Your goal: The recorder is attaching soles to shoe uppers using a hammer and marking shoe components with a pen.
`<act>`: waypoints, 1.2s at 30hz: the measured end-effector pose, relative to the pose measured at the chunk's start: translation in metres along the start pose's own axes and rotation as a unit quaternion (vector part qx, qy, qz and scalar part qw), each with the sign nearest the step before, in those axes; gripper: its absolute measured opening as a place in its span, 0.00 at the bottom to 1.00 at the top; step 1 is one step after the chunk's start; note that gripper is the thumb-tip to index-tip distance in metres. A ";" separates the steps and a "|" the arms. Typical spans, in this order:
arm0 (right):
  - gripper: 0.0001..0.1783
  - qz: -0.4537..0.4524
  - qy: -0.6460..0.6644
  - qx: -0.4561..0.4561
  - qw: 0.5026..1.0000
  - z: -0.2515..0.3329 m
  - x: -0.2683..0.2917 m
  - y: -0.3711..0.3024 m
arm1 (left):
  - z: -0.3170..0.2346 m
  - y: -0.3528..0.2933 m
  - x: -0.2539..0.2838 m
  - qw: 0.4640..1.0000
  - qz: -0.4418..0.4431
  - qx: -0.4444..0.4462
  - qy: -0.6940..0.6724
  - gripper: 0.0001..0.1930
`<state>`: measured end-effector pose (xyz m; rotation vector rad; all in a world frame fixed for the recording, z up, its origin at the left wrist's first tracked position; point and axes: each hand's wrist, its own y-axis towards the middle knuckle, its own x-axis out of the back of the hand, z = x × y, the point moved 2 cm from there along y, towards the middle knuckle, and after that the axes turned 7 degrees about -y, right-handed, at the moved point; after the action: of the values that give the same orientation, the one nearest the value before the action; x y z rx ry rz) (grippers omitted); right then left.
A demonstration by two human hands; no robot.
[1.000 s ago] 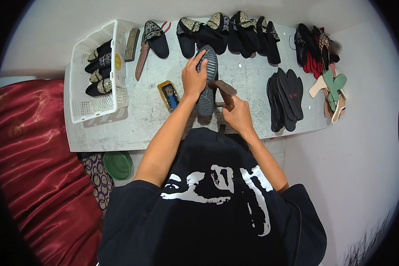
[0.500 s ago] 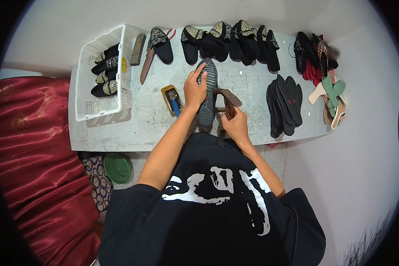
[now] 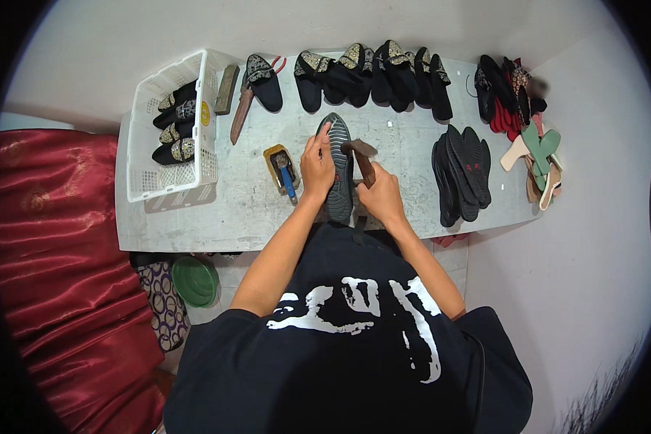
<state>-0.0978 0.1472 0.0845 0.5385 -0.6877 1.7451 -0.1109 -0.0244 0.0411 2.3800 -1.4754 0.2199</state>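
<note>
A shoe (image 3: 339,199) with its dark grey, ridged sole facing up stands lengthwise before me near the table's front edge. My left hand (image 3: 317,165) is closed round its left side, with the fingers near the far end of the sole. In my right hand (image 3: 382,197) is a hammer (image 3: 364,160), gripped by its brown handle. The hammer's head lies at the sole's right edge, and I cannot tell whether it touches. Left of my left hand sits a small yellowish tray (image 3: 273,152) with a blue-handled brush (image 3: 287,177) in it.
Black shoes with patterned bands (image 3: 354,72) line the table's back. A white plastic basket (image 3: 134,173) holds several more at left. Black soles (image 3: 463,173) lie at right, beside green and beige pieces (image 3: 541,148). A brown-sheathed tool (image 3: 241,119) and a block (image 3: 226,90) lie back left.
The hammer's head has moved left to the sole's edge. The shoe and both hands sit slightly lower in the picture, and the whole view has shifted a little.
</note>
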 end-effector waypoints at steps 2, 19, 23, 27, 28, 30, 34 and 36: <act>0.08 -0.032 0.025 0.024 0.999 0.006 -0.001 0.005 | 0.000 -0.003 0.002 1.000 0.013 0.009 0.005 0.23; 0.12 -0.026 -0.063 0.055 0.996 0.007 -0.020 -0.003 | 0.008 -0.013 0.003 1.000 0.003 -0.004 0.021 0.26; 0.13 -0.022 -0.074 0.036 0.996 -0.002 -0.020 -0.041 | 0.012 -0.013 0.001 0.997 -0.001 -0.033 -0.063 0.31; 0.13 -0.020 -0.023 0.047 0.998 -0.009 -0.023 -0.058 | 0.031 -0.007 -0.003 0.981 0.018 -0.012 -0.191 0.33; 0.13 -0.020 -0.022 0.045 0.999 -0.011 -0.024 -0.060 | 0.038 -0.007 -0.001 0.974 0.029 -0.006 -0.223 0.27; 0.14 0.013 -0.143 0.037 0.989 -0.008 -0.022 -0.062 | 0.036 -0.006 -0.002 0.970 0.058 0.021 -0.236 0.25; 0.13 -0.006 -0.093 0.042 0.995 -0.011 -0.024 -0.072 | 0.042 -0.004 0.006 0.947 0.136 0.031 -0.288 0.33; 0.10 0.027 -0.081 0.007 0.996 -0.010 -0.022 -0.065 | 0.041 0.001 0.023 0.885 0.278 0.178 -0.328 0.46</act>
<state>-0.0296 0.1518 0.0736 0.6827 -0.8110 1.7709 -0.1025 -0.0591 0.0099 2.3404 -2.6327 -0.2413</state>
